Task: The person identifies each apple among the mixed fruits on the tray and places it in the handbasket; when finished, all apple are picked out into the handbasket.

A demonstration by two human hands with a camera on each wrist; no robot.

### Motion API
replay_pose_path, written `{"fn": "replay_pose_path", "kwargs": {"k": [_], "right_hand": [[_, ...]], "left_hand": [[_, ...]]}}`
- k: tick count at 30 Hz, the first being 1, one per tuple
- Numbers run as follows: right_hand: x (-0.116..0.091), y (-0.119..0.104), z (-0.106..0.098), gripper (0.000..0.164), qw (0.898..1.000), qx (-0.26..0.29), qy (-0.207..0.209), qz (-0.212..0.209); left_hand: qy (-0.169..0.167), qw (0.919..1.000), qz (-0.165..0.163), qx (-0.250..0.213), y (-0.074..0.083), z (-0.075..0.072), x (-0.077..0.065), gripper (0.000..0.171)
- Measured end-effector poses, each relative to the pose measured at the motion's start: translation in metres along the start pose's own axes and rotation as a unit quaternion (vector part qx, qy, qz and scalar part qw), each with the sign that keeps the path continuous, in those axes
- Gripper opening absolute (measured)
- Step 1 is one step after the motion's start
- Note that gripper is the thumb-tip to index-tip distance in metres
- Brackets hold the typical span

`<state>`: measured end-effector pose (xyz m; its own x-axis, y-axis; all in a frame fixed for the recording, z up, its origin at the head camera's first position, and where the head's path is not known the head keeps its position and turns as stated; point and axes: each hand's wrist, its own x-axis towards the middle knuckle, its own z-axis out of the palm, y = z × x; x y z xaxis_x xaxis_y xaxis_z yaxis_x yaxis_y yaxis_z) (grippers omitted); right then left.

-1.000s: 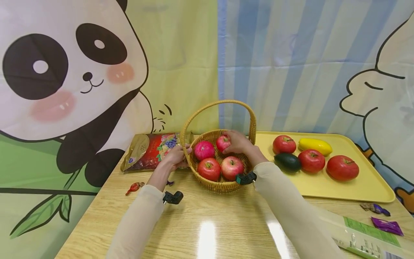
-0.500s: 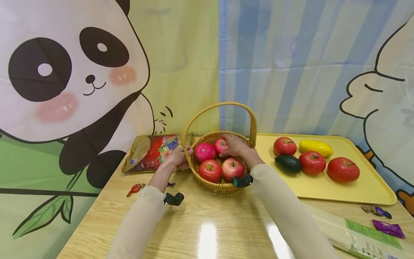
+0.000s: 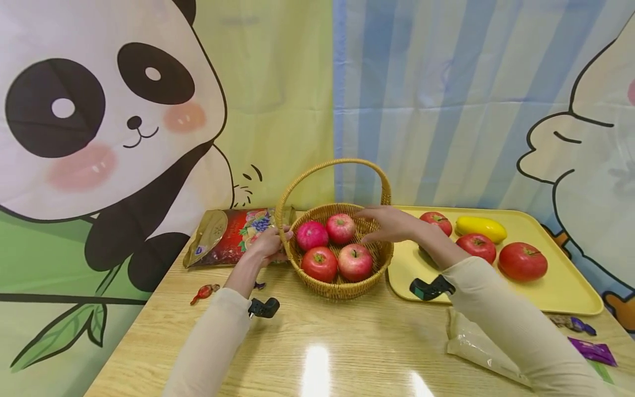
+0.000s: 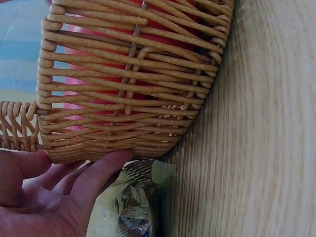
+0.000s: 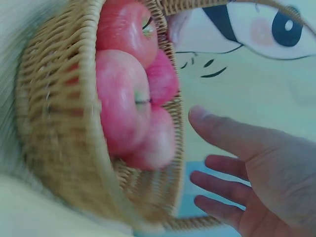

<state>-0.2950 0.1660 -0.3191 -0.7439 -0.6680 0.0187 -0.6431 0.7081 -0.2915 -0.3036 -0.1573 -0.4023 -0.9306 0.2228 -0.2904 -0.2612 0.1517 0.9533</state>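
Note:
A wicker basket [image 3: 342, 289] with a tall arched handle stands on the table, holding several fruits. Inside are a pinkish apple [image 3: 340, 228] at the back, a bright pink round fruit [image 3: 312, 236] to its left, a red apple [image 3: 319, 264] at front left and a streaked apple [image 3: 355, 262] at front right. My left hand [image 3: 268, 243] grips the basket's left side at the foot of the handle; in the left wrist view its fingers touch the weave from outside. My right hand [image 3: 397, 223] hovers over the basket's right rim, its fingers spread and holding nothing.
On the right lies a yellow tray [image 3: 560, 298] with red apples [image 3: 523, 261], a yellow papaya-shaped fruit [image 3: 481, 229] and a dark fruit mostly hidden by my right arm. A red-gold bag [image 3: 233, 237] lies behind my left hand. Wrapped candies [image 3: 204, 293] and a pale packet [image 3: 486, 347] lie about.
My right hand has let go of the pinkish apple, which now rests at the back of the basket, and has moved right with its fingers opened. My left hand keeps its place.

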Motion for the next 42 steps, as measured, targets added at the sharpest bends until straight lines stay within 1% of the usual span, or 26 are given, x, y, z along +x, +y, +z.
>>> {"fn": "replay_pose_path", "kwargs": {"k": [3, 6, 10, 14, 19, 21, 25, 28, 37, 42], "right_hand": [[-0.024, 0.005, -0.013, 0.056, 1.0, 0.004, -0.014, -0.014], [-0.046, 0.02, -0.022, 0.053, 1.0, 0.003, -0.028, 0.001], [-0.068, 0.048, -0.029, 0.054, 0.999, -0.019, -0.013, 0.043], [-0.081, 0.077, -0.031, 0.061, 0.995, -0.019, 0.005, 0.097], [-0.086, 0.108, -0.024, 0.072, 0.987, -0.006, 0.014, 0.157], [-0.086, 0.118, -0.018, 0.075, 0.985, -0.002, 0.02, 0.172], [-0.085, 0.135, -0.007, 0.082, 0.979, 0.021, 0.029, 0.199], [-0.085, 0.142, 0.001, 0.086, 0.975, 0.044, 0.03, 0.217], [-0.083, 0.151, 0.014, 0.09, 0.972, 0.066, 0.031, 0.222], [-0.081, 0.153, 0.018, 0.091, 0.972, 0.059, 0.036, 0.224]], "left_hand": [[0.0, 1.0, 0.002, 0.003, -0.001, -0.001, -0.001, 0.046], [-0.002, 1.0, 0.004, 0.008, -0.001, -0.002, 0.0, 0.046], [-0.004, 0.9999, 0.008, 0.009, -0.002, -0.003, 0.0, 0.046], [-0.005, 0.9999, 0.008, 0.01, -0.002, -0.004, 0.0, 0.046], [-0.001, 0.9998, 0.007, 0.017, -0.004, -0.005, 0.001, 0.046], [0.004, 0.9999, 0.006, 0.015, -0.004, -0.005, 0.002, 0.046], [0.004, 0.9999, 0.009, 0.012, -0.005, -0.004, 0.003, 0.046], [0.001, 0.9999, 0.012, 0.011, -0.005, -0.003, 0.002, 0.044], [0.009, 0.9999, 0.007, 0.009, -0.004, -0.002, 0.001, 0.044], [0.009, 0.9999, 0.001, 0.005, -0.003, -0.002, 0.002, 0.044]]}}
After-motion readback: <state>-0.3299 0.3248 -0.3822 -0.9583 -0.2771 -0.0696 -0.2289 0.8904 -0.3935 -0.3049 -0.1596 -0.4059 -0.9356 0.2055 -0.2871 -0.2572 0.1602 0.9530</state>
